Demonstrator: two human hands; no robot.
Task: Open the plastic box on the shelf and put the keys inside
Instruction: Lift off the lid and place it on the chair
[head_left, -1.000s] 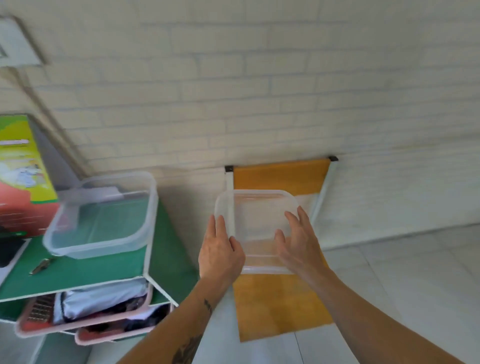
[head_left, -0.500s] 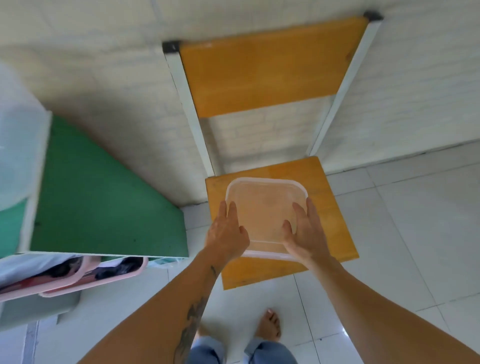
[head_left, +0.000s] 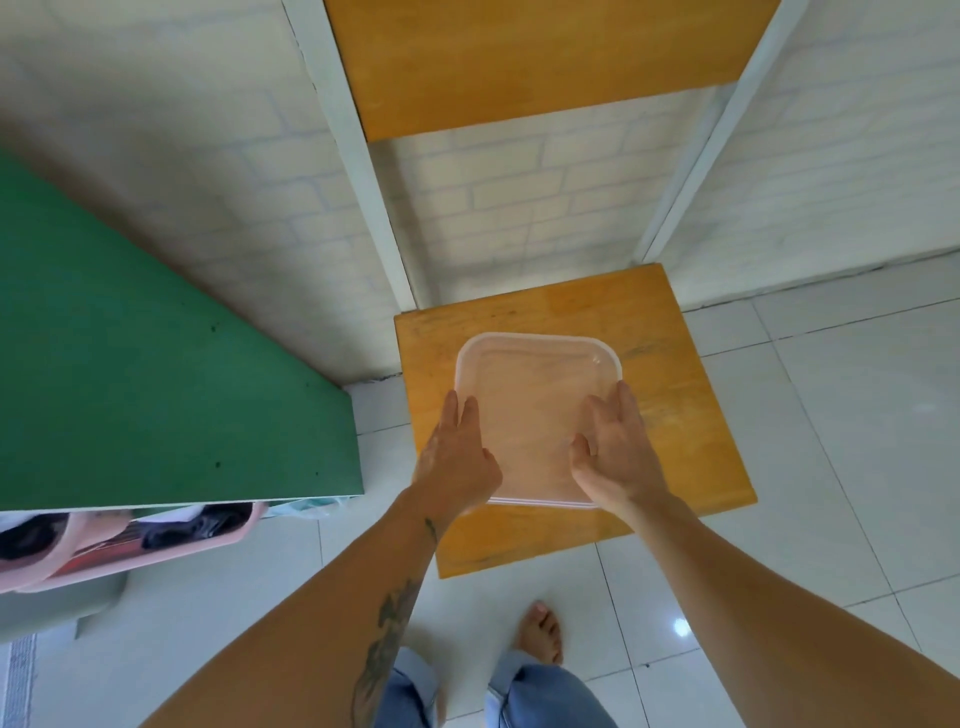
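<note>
A clear plastic lid (head_left: 535, 400) lies flat on or just above the orange wooden chair seat (head_left: 680, 415). My left hand (head_left: 457, 462) holds its left edge, thumb on top. On the near right corner my right hand (head_left: 613, 457) grips it, with the fingers spread over the lid. The plastic box and the keys are out of view.
The green shelf unit (head_left: 156, 364) stands to the left of the chair, with pink baskets (head_left: 156, 540) of dark items under its top. The chair back (head_left: 519, 62) leans at a white brick wall. My bare foot (head_left: 540, 629) stands on the white tiled floor.
Both hands carried the lid from mid-air down to the chair seat. My view tilted down, so the open box and the shelf top left the frame.
</note>
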